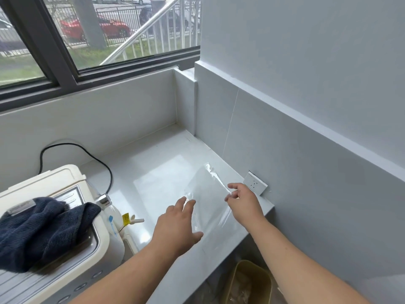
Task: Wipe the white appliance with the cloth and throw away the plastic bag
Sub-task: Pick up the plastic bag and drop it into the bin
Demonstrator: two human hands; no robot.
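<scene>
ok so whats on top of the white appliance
A crumpled dark navy knitted cloth lies on the white plastic appliance, covering part of its grey ribbed lid; what is beneath the cloth is hidden.

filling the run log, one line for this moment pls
stage: bag pickup | hands: left and right open at bag on counter | cloth: on appliance | bin: below counter

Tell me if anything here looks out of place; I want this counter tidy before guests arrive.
Two things. A clear plastic bag lies loose on the counter near the wall socket, between the left hand and right hand. A dark blue cloth sits bunched on the white appliance.
</scene>
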